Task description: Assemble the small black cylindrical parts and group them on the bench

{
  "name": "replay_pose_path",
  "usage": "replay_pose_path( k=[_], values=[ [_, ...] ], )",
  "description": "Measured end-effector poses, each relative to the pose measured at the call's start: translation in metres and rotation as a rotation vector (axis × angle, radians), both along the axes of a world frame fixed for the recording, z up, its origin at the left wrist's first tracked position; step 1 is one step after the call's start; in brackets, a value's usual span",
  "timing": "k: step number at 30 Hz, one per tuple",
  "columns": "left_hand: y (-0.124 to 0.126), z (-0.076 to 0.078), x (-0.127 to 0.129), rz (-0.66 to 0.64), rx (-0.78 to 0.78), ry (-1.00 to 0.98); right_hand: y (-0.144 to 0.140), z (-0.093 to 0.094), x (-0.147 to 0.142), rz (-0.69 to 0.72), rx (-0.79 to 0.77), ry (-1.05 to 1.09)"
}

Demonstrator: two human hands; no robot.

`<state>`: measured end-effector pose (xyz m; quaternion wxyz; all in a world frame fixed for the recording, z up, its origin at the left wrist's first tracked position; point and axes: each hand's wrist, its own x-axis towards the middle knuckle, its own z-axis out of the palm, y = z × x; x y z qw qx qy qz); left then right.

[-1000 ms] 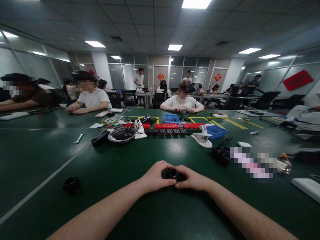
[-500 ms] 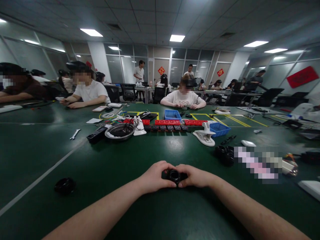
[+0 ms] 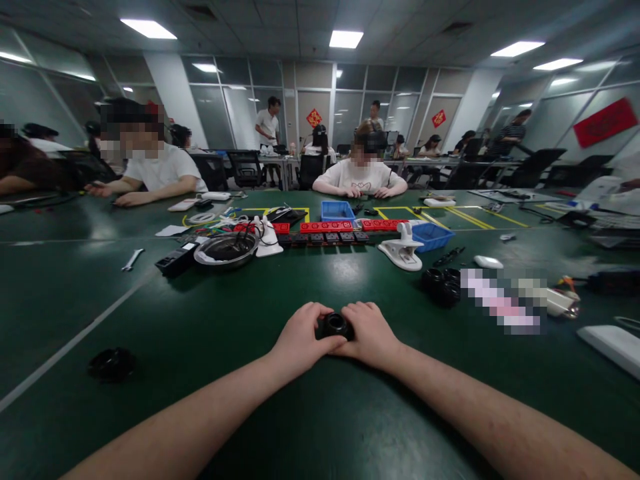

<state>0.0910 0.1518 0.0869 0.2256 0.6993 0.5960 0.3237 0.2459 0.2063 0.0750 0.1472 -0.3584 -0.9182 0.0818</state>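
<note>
Both hands meet a little below the middle of the frame, closed in on one small black part (image 3: 336,325), which sits between them just above the green table (image 3: 210,413) or on it; contact with the top cannot be told. The left hand (image 3: 300,337) is narrowly curved: its fingers bend in at the far left side of the part, and its thumb reaches across the near side, with a small dark gap inside the curl. The right hand (image 3: 371,335) lies against the part's right side, back turned up, fingers together and bent; its fingertips are partly hidden. The two thumbs come together, touching or nearly so, in front of the part. The part's round opening faces up, toward the camera.

Another black part (image 3: 111,364) lies at the lower left, well apart from the left hand. A black cluster (image 3: 442,285) sits right of centre, beyond the right hand.
</note>
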Motion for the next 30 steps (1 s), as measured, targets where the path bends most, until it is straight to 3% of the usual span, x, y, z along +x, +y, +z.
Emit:
replay_pose_path(
  k=[7, 12, 21, 26, 30],
  values=[
    [0.004, 0.006, -0.011, -0.193, -0.015, -0.009, 0.02, 0.008, 0.015, 0.367, -0.323, 0.1],
    [0.003, 0.007, -0.012, -0.214, -0.02, -0.004, 0.026, 0.01, 0.018, 0.438, -0.396, 0.106],
    [0.003, 0.008, -0.011, -0.214, -0.015, 0.017, 0.025, 0.009, 0.016, 0.388, -0.428, 0.138],
    [0.001, 0.006, -0.006, -0.149, 0.008, 0.023, 0.021, 0.001, 0.012, 0.211, -0.413, 0.176],
    [-0.002, 0.002, -0.001, -0.028, 0.05, 0.014, 0.011, -0.004, 0.004, 0.023, -0.233, 0.123]
  ],
)
